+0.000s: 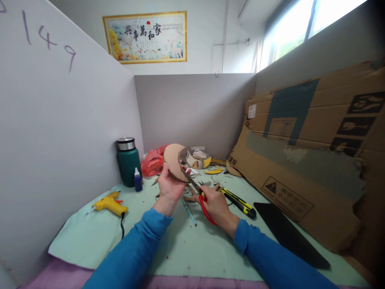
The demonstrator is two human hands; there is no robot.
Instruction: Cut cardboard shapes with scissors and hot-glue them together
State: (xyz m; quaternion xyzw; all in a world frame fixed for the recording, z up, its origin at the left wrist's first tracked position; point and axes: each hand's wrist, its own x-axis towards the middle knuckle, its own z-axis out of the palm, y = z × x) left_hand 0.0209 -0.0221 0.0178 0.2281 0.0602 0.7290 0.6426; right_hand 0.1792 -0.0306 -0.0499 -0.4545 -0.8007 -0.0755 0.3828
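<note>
Our left fingers [165, 169] clamp a tan cardboard crescent [173, 158] above them; our right fingers [207, 188] clasp red-handled metal scissors [205, 208]. If the crescent twists, the blades [193, 183] could nick our left fingers.

A single view looks out from the person's head, facing forward and down over the bench [180, 259]. The blue sleeves [135, 245] come in at the bottom edge, nearest the camera, with the left hand [171, 188] and right hand [217, 204] farther off, around the middle of the frame. The view is wide, reaching from a partition [72, 116] at left to cardboard [300, 168] at right, with a wall poster [146, 38] upper left of centre and a window [296, 30] upper right.
</note>
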